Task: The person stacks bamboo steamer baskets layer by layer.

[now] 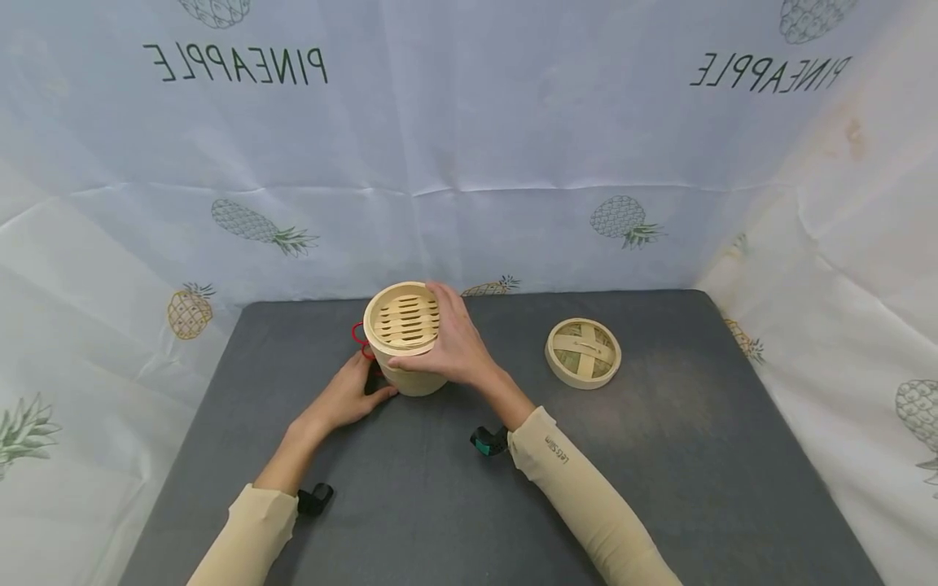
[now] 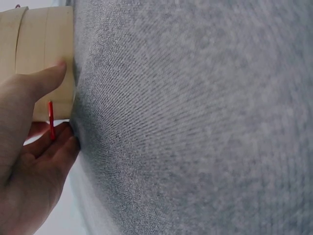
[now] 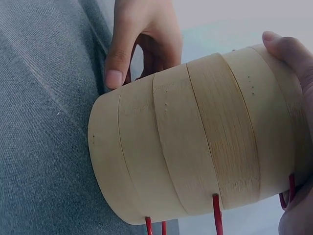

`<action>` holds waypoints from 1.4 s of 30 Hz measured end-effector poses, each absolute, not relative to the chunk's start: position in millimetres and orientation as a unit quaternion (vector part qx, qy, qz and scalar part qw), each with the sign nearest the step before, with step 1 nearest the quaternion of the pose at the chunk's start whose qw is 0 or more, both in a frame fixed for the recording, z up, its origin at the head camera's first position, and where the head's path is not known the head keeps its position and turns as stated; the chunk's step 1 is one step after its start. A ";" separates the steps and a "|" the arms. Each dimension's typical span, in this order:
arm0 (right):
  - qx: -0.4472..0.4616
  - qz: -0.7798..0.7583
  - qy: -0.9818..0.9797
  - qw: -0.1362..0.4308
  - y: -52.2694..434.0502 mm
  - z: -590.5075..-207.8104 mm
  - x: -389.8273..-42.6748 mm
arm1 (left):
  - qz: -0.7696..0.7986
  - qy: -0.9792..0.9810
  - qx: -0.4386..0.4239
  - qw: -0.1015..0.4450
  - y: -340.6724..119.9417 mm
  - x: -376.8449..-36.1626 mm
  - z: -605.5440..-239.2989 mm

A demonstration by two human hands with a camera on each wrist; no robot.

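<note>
A stack of round bamboo steamer baskets stands at the table's back, left of centre. Slats cross the inside of its uppermost tier, which has no lid on it. My right hand grips that tier, thumb on the near side and fingers over the far rim. Low on the stack's left side, my left hand holds the bottom tier between thumb and fingers. In the left wrist view, the thumb lies against the bamboo wall. Red loops stick out from the tiers' sides.
A woven bamboo lid lies on the grey tabletop to the right of the stack. Behind the table hangs a white curtain with pineapple prints. Black straps sit at both wrists.
</note>
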State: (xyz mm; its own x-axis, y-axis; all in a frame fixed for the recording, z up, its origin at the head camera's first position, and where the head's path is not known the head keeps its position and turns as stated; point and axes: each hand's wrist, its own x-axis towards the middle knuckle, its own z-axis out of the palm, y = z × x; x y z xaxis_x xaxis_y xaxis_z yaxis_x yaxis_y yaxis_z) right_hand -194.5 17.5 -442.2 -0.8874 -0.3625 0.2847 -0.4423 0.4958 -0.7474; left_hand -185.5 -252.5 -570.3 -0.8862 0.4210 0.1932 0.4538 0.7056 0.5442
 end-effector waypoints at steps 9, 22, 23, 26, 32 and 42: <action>0.230 0.436 -0.869 0.044 19.0 -445.5 -193.6 | -0.325 -0.909 -0.256 0.055 -248.0 -182.4 -566.0; 0.232 0.431 -0.871 0.039 15.4 -444.0 -192.2 | -0.308 -0.918 -0.247 0.048 -257.5 -188.7 -581.3; 0.233 0.431 -0.871 0.040 15.7 -443.9 -192.3 | -0.310 -0.917 -0.248 0.049 -257.4 -189.4 -581.6; 0.235 0.431 -0.870 0.044 16.2 -444.0 -193.5 | -0.312 -0.916 -0.247 0.047 -256.4 -190.2 -580.0; 0.239 0.433 -0.868 0.048 17.2 -445.0 -195.3 | -0.316 -0.916 -0.245 0.045 -252.9 -187.7 -572.3; 0.240 0.431 -0.869 0.049 16.6 -444.8 -193.6 | -0.324 -0.905 -0.266 0.074 -252.4 -182.9 -567.9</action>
